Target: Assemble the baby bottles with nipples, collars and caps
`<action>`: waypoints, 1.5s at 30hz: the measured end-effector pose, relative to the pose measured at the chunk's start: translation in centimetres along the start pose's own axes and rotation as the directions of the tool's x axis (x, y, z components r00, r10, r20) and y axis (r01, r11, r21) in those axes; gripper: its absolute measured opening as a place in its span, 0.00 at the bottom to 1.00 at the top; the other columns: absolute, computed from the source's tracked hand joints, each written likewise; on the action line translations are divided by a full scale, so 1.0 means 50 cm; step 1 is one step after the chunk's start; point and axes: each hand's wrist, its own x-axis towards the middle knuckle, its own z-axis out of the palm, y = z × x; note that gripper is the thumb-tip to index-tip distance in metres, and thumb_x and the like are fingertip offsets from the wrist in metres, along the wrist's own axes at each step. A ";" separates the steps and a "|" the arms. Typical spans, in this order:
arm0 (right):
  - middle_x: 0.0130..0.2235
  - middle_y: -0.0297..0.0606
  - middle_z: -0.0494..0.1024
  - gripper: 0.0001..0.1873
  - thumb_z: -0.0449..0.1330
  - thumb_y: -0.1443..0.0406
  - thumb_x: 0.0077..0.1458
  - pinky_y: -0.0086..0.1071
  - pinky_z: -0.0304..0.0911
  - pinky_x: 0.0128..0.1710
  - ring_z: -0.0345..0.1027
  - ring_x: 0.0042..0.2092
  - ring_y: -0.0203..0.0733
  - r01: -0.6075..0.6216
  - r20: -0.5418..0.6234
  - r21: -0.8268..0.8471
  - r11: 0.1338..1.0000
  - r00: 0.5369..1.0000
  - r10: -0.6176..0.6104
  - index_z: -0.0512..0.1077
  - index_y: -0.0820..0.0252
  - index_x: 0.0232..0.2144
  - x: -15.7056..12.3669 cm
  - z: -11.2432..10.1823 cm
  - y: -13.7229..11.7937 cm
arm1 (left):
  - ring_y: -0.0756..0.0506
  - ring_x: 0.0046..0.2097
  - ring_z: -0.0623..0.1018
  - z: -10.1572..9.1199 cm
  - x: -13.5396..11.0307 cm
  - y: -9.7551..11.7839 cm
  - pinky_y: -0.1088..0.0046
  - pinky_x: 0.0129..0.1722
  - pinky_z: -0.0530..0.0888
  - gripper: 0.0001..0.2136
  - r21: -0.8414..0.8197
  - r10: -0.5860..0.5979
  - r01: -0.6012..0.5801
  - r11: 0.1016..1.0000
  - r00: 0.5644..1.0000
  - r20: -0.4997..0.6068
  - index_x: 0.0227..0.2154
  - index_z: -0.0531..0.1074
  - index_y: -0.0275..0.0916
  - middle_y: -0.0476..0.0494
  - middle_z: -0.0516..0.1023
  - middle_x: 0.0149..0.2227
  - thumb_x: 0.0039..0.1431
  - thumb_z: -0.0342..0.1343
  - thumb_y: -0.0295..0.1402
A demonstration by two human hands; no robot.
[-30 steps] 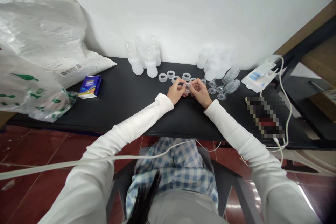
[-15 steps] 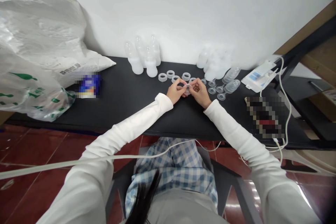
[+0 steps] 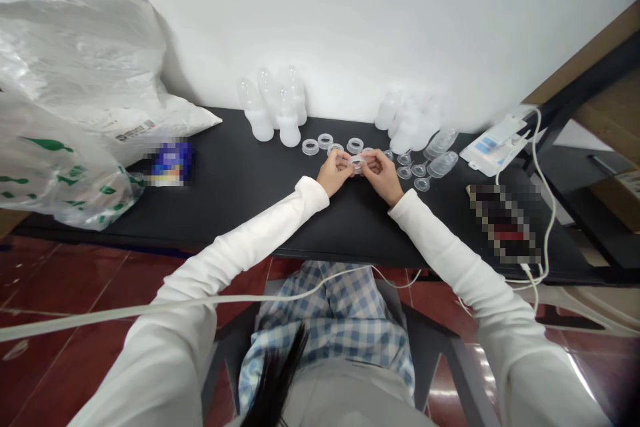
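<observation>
Left hand (image 3: pixel 336 172) and right hand (image 3: pixel 381 177) are together, fingertips pinching a clear plastic ring (image 3: pixel 357 164) evenly from opposite sides, above the black table (image 3: pixel 240 173). Loose rings (image 3: pixel 325 141) lie just far of the hands; clear bottles (image 3: pixel 289 121) stand beyond.

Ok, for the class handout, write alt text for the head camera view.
The left hand and right hand together hold a clear plastic ring at a black table. Around them lie more rings and small clear cone-shaped pieces, with plastic bottles standing before a white wall.
</observation>
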 end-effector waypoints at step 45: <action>0.27 0.31 0.69 0.28 0.62 0.38 0.48 0.29 0.64 0.25 0.62 0.28 0.33 -0.098 -0.013 0.134 0.986 0.995 0.100 0.70 0.55 0.30 0.010 -0.019 -0.042 | 0.52 0.34 0.79 0.011 -0.008 0.040 0.72 0.39 0.76 0.14 -0.050 0.135 -0.133 0.990 0.990 0.049 0.38 0.62 0.42 0.51 0.73 0.38 0.53 0.60 0.25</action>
